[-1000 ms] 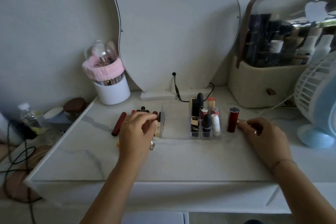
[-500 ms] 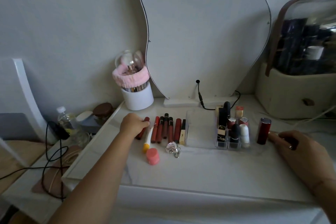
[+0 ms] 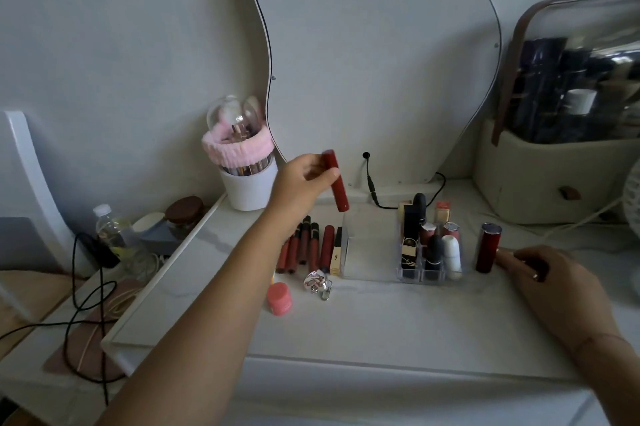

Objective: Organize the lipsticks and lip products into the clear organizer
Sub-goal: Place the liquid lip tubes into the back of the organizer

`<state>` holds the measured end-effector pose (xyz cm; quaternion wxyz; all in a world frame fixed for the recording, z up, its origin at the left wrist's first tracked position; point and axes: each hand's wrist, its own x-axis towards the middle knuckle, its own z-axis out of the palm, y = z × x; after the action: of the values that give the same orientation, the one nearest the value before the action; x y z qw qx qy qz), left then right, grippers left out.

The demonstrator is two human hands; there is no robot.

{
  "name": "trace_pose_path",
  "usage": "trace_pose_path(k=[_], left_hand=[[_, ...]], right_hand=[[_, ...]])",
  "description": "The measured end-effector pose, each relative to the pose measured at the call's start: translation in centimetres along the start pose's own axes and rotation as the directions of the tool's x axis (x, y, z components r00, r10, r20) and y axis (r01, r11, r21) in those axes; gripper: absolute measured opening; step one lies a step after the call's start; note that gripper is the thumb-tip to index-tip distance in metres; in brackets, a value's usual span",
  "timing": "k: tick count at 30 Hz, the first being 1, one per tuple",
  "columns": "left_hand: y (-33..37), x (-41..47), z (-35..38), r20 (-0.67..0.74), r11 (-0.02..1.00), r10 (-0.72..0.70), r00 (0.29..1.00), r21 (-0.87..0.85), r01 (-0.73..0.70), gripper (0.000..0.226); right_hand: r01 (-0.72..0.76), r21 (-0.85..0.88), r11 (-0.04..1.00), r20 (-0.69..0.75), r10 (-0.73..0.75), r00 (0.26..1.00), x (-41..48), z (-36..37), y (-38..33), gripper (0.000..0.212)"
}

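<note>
1. Head view: the clear organizer (image 3: pixel 374 273) sits on the white tabletop (image 3: pixel 381 318) between the two hands, its right-hand compartments filled with upright lipsticks (image 3: pixel 434 252) and its wide left section bare.
2. Raised above the organizer's left rear corner, the left hand (image 3: pixel 301 183) pinches a red lip tube (image 3: pixel 335 180) between thumb and fingers; the tube hangs tilted, lower end toward the organizer, clear of the table.
3. Below that hand, a row of lip products (image 3: pixel 310 247) lies flat side by side just left of the organizer, the gold-and-black one (image 3: pixel 336 251) touching or almost touching its wall.
4. Nearer the person from that row, beside the left forearm, are a pink jar (image 3: pixel 279 298) and a silvery trinket (image 3: pixel 317 282).
5. The right hand (image 3: pixel 554 282) rests on the table right of the organizer, fingers curled, fingertips (image 3: pixel 504 257) right beside a dark red lipstick (image 3: pixel 487 247) standing upright outside the organizer; contact is uncertain and it grips nothing.
6. Beyond the left hand stands a white cup (image 3: pixel 248 188) with a pink band, against a wavy-edged mirror (image 3: pixel 374 55).
</note>
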<state>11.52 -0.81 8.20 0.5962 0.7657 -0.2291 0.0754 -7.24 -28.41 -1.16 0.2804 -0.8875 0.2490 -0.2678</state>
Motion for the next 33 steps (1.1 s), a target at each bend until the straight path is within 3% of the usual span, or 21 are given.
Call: trace_pose_path(k=[4, 9, 26, 29, 33], left_hand=[[-1.1, -0.6, 2.3, 0.080, 0.998, -0.011, 0.997, 0.058, 0.006, 0.016], [-3.4, -1.0, 3.0, 0.084, 0.987, -0.079, 0.993, 0.148, 0.065, 0.014], [-5.0, -1.7, 1.2, 0.165, 0.988, -0.118, 0.979, 0.122, 0.099, 0.035], [-5.7, -1.9, -2.1, 0.063, 0.978, -0.116, 0.991, 0.180, 0.104, 0.022], [-7.9, -1.5, -5.4, -0.158, 0.926, -0.181, 0.971, 0.304, 0.222, 0.016]], right_hand=[[-0.019, 0.003, 1.000, -0.001, 0.019, 1.000, 0.0, 0.0, 0.0, 0.027], [-0.019, 0.019, 1.000, -0.010, 0.019, 1.000, 0.0, 0.1, 0.1, 0.027], [-0.025, -0.004, 1.000, 0.011, 0.025, 1.000, 0.1, 0.2, 0.3, 0.026], [-0.027, 0.009, 1.000, -0.002, 0.027, 1.000, 0.0, 0.2, 0.2, 0.027], [-0.013, -0.001, 1.000, 0.002, 0.013, 1.000, 0.1, 0.2, 0.2, 0.025]])
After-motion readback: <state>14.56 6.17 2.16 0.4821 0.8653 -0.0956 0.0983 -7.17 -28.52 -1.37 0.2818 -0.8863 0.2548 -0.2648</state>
